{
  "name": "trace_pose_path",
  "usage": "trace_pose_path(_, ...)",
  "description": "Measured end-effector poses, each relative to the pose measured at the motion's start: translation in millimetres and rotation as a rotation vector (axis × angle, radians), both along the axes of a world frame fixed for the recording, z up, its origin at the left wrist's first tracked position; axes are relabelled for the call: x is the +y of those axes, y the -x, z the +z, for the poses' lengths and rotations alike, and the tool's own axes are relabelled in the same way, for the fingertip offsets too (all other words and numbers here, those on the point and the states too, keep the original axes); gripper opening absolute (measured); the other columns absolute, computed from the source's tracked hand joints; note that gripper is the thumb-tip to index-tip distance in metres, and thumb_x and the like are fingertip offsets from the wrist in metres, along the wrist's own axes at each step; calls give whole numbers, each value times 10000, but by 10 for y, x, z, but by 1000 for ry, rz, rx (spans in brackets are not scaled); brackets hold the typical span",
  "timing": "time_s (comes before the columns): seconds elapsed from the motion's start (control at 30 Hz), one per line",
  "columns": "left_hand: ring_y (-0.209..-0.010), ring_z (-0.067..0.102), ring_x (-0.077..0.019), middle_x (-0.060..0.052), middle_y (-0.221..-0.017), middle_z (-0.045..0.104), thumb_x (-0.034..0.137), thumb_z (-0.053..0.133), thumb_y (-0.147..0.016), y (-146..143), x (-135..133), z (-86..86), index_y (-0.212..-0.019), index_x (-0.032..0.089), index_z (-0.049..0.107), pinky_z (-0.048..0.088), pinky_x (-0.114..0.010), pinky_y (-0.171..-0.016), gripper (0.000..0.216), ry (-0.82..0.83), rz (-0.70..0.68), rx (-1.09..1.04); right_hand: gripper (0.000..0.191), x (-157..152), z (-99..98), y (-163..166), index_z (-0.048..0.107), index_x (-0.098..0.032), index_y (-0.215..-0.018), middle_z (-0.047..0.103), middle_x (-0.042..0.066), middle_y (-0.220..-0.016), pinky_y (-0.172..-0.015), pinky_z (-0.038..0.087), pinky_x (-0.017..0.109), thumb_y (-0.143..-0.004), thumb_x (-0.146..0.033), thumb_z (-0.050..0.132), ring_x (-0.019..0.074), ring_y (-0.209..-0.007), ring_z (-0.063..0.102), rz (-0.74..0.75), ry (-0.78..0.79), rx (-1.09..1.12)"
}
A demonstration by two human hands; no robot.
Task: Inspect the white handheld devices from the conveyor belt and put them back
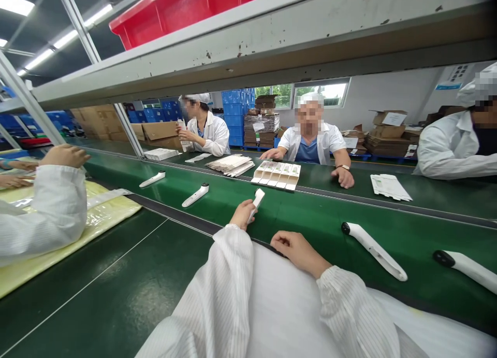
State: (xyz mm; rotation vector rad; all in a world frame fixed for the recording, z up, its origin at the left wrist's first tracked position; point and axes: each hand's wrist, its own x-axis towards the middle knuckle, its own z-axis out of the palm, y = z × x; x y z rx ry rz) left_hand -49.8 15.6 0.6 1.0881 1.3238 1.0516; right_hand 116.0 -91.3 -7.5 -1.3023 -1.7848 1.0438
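My left hand (243, 213) is closed around a white handheld thermometer (257, 198) over the green conveyor belt. The lower part of its body is hidden by my fingers. To the right, my right hand (297, 249) rests near the belt's edge, at the top of a white sheet (279, 296). Its fingers are loosely bent, and nothing shows in them. Further thermometers lie on the belt: one (196, 195) and another (152, 179) to the left, and a larger-looking one (375, 251) with a black head to the right. Another (466, 267) is cut off by the frame.
Across the belt sit co-workers, with open white boxes (276, 175), flat cartons (230, 165) and another carton stack (390, 187) before them. At left, a co-worker's arm (58, 208) reaches over a yellow wrapped pad (112, 213). A shelf (248, 42) with a red bin (186, 11) hangs overhead.
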Motion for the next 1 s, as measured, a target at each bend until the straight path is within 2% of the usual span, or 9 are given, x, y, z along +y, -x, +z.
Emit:
trace_pose_path(0.07, -808, 588, -174, -125, -985, 622, 198, 390, -773, -133, -103, 70, -1024, 115, 574, 413, -240, -538, 322, 91, -132, -414, 233, 42, 6, -43, 604, -196, -698, 571, -8, -640, -563, 370, 253, -757, -411, 537, 118, -563, 476, -56, 0, 108)
trace_pose_path(0.1, -737, 583, -155, -125, -951, 627, 207, 360, -790, -202, -159, 99, -976, 101, 587, 393, -229, -490, 313, 123, -190, -551, 246, 65, 12, -72, 598, -195, -698, 564, -9, -636, -567, 378, 257, -750, -429, 545, 117, -557, 477, -97, -7, 158)
trace_pose_path(0.17, -614, 555, -126, -109, -862, 629, 260, 345, -837, -334, -265, 132, -938, 91, 604, 354, -212, -419, 326, 153, -267, -672, 265, 110, 28, -140, 601, -193, -705, 565, -4, -648, -569, 389, 264, -734, -454, 565, 119, -556, 483, -192, -28, 243)
trace_pose_path(0.33, -488, 507, -105, -45, -662, 576, 516, 353, -890, -556, -416, 103, -979, 107, 628, 304, -195, -351, 500, 167, -376, -585, 327, 170, 73, -288, 612, -198, -725, 554, 7, -659, -522, 364, 268, -698, -524, 596, 128, -550, 469, -367, -68, 384)
trace_pose_path(0.57, -556, 546, -117, -50, -672, 585, 571, 442, -842, -655, -489, 89, -900, 115, 633, 331, -192, -373, 498, 122, -345, -474, 410, 169, 94, -342, 627, -192, -779, 561, 22, -665, -509, 376, 276, -674, -588, 607, 133, -547, 476, -496, -143, 455)
trace_pose_path(0.73, -663, 568, -126, -41, -765, 605, 447, 619, -757, -716, -531, 61, -904, 151, 609, 354, -190, -439, 331, 104, -255, -536, 422, 158, 95, -306, 632, -189, -932, 645, 61, -847, -540, 428, 273, -688, -533, 621, 165, -667, 571, -467, -90, 471)
trace_pose_path(0.83, -667, 560, -128, -16, -748, 595, 274, 715, -657, -746, -534, 16, -883, 170, 572, 419, -220, -553, 288, 61, -303, -627, 469, 164, 76, -275, 603, -198, -1019, 651, 75, -994, -598, 469, 294, -645, -470, 683, 205, -785, 613, -380, -42, 513)
trace_pose_path(0.9, -695, 566, -142, -18, -758, 599, 207, 719, -625, -755, -528, -7, -897, 172, 559, 446, -259, -628, 317, 57, -336, -664, 469, 162, 72, -269, 598, -200, -1009, 653, 68, -991, -650, 486, 313, -623, -441, 710, 218, -824, 618, -345, -7, 571)
trace_pose_path(1.0, -757, 574, -156, -41, -823, 615, 201, 697, -638, -753, -521, -12, -966, 161, 572, 440, -269, -668, 354, 56, -339, -643, 475, 146, 87, -282, 602, -211, -1001, 663, 45, -941, -683, 485, 314, -595, -416, 741, 219, -842, 614, -298, 74, 661)
